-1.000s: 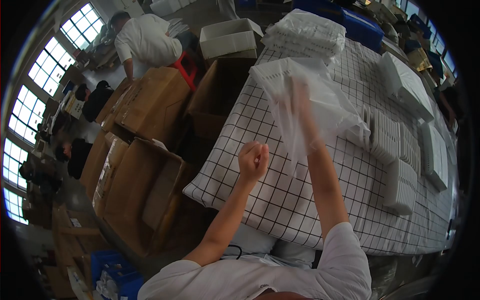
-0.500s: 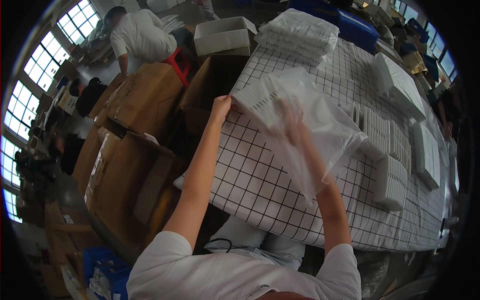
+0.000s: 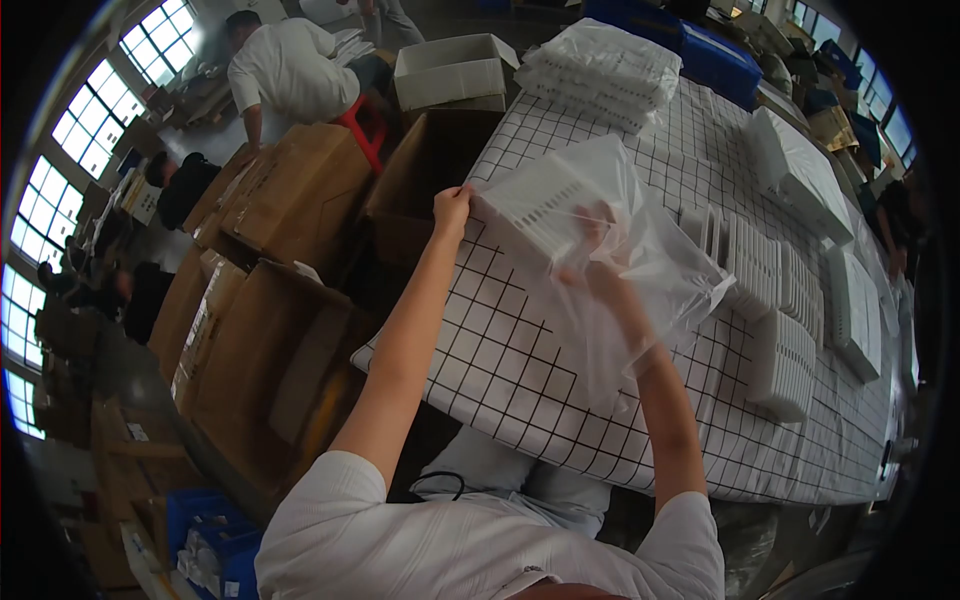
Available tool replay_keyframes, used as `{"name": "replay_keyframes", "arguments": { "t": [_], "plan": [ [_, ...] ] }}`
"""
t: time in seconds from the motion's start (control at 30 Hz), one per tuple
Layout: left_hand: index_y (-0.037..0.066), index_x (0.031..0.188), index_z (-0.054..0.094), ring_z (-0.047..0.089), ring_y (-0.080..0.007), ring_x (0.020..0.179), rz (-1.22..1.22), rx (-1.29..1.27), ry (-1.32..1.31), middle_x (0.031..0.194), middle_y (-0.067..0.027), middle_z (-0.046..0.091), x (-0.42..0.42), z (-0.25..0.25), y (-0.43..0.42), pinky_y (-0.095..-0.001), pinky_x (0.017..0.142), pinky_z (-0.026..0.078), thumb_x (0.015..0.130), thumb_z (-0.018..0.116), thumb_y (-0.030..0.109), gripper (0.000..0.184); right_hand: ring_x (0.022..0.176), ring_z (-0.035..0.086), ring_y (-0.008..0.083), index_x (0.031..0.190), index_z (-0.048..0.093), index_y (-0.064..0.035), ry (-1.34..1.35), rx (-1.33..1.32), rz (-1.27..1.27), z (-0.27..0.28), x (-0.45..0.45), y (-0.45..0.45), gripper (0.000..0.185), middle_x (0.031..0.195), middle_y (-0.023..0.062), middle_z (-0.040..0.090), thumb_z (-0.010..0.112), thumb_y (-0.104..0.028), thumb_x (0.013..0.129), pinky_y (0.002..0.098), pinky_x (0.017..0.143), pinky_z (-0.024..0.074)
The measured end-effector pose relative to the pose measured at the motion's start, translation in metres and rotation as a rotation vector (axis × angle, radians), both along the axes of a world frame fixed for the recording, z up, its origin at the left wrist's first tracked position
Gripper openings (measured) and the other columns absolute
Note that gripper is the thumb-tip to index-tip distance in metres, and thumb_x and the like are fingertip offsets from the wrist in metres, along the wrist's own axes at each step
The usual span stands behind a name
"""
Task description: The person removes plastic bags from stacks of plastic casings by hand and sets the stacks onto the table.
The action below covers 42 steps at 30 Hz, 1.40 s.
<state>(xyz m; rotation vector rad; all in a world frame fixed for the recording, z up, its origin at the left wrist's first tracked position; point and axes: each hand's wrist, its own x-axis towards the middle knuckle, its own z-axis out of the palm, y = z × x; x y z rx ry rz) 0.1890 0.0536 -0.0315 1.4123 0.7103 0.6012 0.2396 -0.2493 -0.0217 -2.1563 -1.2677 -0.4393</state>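
A clear plastic bag [image 3: 665, 255] lies over the checked table cover, with a stack of white slotted pieces [image 3: 548, 200] inside its left part. My left hand [image 3: 453, 210] pinches the bag's far left corner, fingers closed. My right hand [image 3: 598, 250] is inside the bag, seen through the film, just right of the stack; its fingers are spread. Loose rows of white slotted pieces [image 3: 755, 268] stand right of the bag, and another row [image 3: 782, 365] is nearer to me.
Filled clear bags [image 3: 605, 70] are piled at the table's far end. Wrapped white packs [image 3: 800, 170] lie at the right. Open cardboard boxes [image 3: 262, 370] stand left of the table [image 3: 500, 400]. A person in a white shirt [image 3: 290, 75] bends over boxes at the back left.
My left hand has moved from near the table's front left to the bag's far left corner. The bag and the stack now lie lower, and my right hand is within the bag.
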Motion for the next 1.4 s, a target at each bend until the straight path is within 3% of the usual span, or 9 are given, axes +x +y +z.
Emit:
{"name": "replay_keyframes", "arguments": {
  "t": [0.07,0.17,0.3,0.63,0.7,0.73,0.97,1.2,1.4],
  "plan": [
    [-0.006,0.093,0.069,0.049,-0.0084,0.059,0.026,0.087,0.060,0.072,-0.0018,0.061,0.003,0.014,-0.010,-0.0244,0.054,0.039,0.093,0.062,0.019,0.026,0.138,0.022,0.0372,0.141,0.038,-0.0047,0.302,0.408,0.189,-0.008,-0.008,0.002,0.106,0.147,0.0117,0.032,0.082,-0.052,0.057,0.0474,0.115,0.0140],
    [-0.006,0.093,0.069,0.050,-0.0087,0.060,0.028,0.171,0.060,0.070,-0.0027,0.060,0.016,0.003,-0.006,-0.0253,0.056,0.040,0.094,0.062,0.019,0.026,0.140,0.019,0.0365,0.141,0.039,-0.0055,-0.037,0.064,-0.104,0.024,-0.030,-0.009,0.105,0.146,0.0084,0.036,0.082,-0.053,0.057,0.0458,0.115,0.0148],
    [-0.006,0.094,0.069,0.052,-0.0090,0.064,0.056,0.261,0.037,0.073,-0.0029,0.062,0.022,0.010,-0.011,-0.0250,0.059,0.042,0.094,0.061,0.019,0.027,0.141,0.018,0.0371,0.141,0.039,-0.0072,0.142,0.093,-0.164,0.029,-0.045,-0.012,0.103,0.145,0.0047,0.040,0.081,-0.053,0.059,0.0476,0.115,0.0145],
    [0.000,0.125,0.055,0.061,-0.0150,0.089,-0.177,-0.055,-0.268,0.111,-0.0117,0.062,0.061,0.033,-0.016,-0.0260,0.078,0.050,0.095,0.059,0.023,0.038,0.143,0.009,0.0447,0.144,0.038,-0.0133,0.111,0.251,-0.140,0.013,-0.046,-0.011,0.093,0.154,0.0243,0.015,0.080,-0.043,0.067,0.0530,0.114,0.0168],
    [0.006,0.134,0.045,0.061,-0.0231,0.093,-0.103,0.778,0.085,0.133,-0.0202,0.044,0.031,0.050,-0.015,-0.0313,0.082,0.053,0.093,0.060,0.027,0.048,0.143,0.009,0.0462,0.141,0.044,-0.0142,0.045,0.229,-0.142,0.016,-0.053,-0.006,0.082,0.154,0.0252,0.015,0.080,-0.037,0.071,0.0541,0.114,0.0157],
    [0.008,0.122,0.055,0.062,-0.0224,0.087,-0.016,0.932,-0.030,0.121,-0.0160,0.053,-0.003,0.070,-0.037,-0.0288,0.078,0.052,0.094,0.057,0.019,0.031,0.142,0.009,0.0465,0.135,0.052,-0.0155,0.148,0.386,-0.137,0.023,-0.060,0.002,0.069,0.154,0.0256,0.015,0.078,-0.032,0.073,0.0539,0.114,0.0170],
    [0.001,0.094,0.065,0.063,-0.0182,0.082,-1.010,0.654,-0.173,0.096,-0.0083,0.063,-0.222,0.131,-0.232,-0.0291,0.075,0.050,0.090,0.061,0.008,0.009,0.142,0.009,0.0469,0.125,0.062,-0.0221,-0.292,0.135,-0.143,0.011,-0.043,-0.001,0.048,0.152,0.0287,0.014,0.074,-0.028,0.079,0.0518,0.112,0.0254],
    [-0.011,0.123,0.050,0.046,-0.0406,0.118,-0.582,1.159,-0.108,0.125,-0.0269,0.048,-0.186,0.051,-0.307,-0.0432,0.098,0.041,0.088,0.056,0.010,0.041,0.136,0.031,0.0357,0.133,0.047,-0.0058,-0.249,0.268,-0.162,0.033,-0.046,-0.012,0.063,0.132,0.0224,0.050,0.071,-0.036,0.083,0.0420,0.103,0.0424],
    [-0.015,0.136,0.030,0.030,-0.0519,0.130,-0.429,1.172,0.077,0.137,-0.0357,0.034,-0.181,0.033,-0.338,-0.0527,0.108,0.030,0.090,0.050,0.013,0.057,0.139,0.028,0.0334,0.145,0.022,-0.0016,0.917,0.669,-0.034,0.008,-0.013,-0.019,0.075,0.142,0.0235,0.037,0.063,-0.018,0.085,0.0402,0.111,0.0303]
  ]
}}
